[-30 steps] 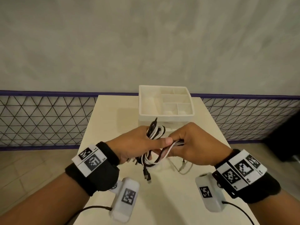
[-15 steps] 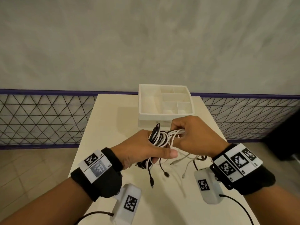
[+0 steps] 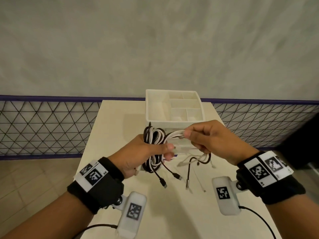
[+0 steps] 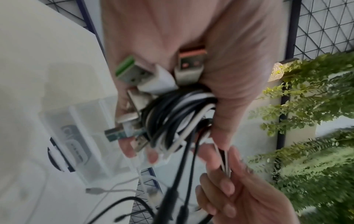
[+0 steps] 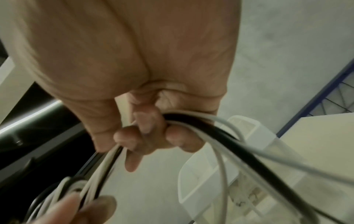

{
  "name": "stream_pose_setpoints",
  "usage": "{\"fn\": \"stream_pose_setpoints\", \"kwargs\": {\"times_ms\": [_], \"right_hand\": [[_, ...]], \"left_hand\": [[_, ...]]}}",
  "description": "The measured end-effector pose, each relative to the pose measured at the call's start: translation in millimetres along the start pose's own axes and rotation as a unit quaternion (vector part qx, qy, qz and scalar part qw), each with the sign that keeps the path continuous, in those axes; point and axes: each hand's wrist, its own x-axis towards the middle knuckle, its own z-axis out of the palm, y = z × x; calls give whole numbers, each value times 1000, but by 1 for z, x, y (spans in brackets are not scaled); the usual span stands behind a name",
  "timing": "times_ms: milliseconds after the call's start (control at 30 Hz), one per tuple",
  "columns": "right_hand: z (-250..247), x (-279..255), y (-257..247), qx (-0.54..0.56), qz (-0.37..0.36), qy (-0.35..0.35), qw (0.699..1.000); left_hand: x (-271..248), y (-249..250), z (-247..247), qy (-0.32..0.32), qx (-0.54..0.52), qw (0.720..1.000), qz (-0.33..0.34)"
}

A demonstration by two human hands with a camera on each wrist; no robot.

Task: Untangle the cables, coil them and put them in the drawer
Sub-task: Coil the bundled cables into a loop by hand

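A bundle of black and white cables (image 3: 154,144) is wound in loops and held above the table. My left hand (image 3: 146,153) grips the coil, with several USB plugs (image 4: 153,72) pressed against its palm. My right hand (image 3: 203,137) pinches a group of white and black strands (image 5: 193,125) just right of the coil, its fingers curled round them. Loose cable ends (image 3: 172,176) with plugs hang down towards the table. Behind the hands stands the white drawer organiser (image 3: 173,107), open on top, with several empty compartments.
The cream table (image 3: 112,121) is narrow, with edges close on both sides. A wire mesh fence (image 3: 43,126) runs behind it under a grey wall. Green plants (image 4: 310,121) show in the left wrist view.
Both hands have risen and moved apart. The right hand has drawn strands rightward and upward out of the coil, and more loose ends now hang free below.
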Motion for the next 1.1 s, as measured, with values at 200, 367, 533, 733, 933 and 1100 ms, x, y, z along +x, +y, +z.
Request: {"fn": "stream_pose_setpoints", "kwargs": {"times_ms": [200,367,533,733,933,1100], "right_hand": [[4,-3,24,5,-38,51,998],[68,-12,11,-113,-249,136,952],[101,-14,20,-262,-227,125,930],[81,-19,28,-118,-187,102,970],[58,-20,34,-51,-40,-84,994],[51,-18,25,-162,-105,-130,972]], "left_hand": [[2,-4,-4,100,-89,991,16],[6,-3,13,87,-138,986,29],[9,-1,23,149,-150,976,53],[15,1,-2,240,-258,935,33],[11,0,-15,243,-191,951,28],[4,6,-11,82,-58,995,-1]]}}
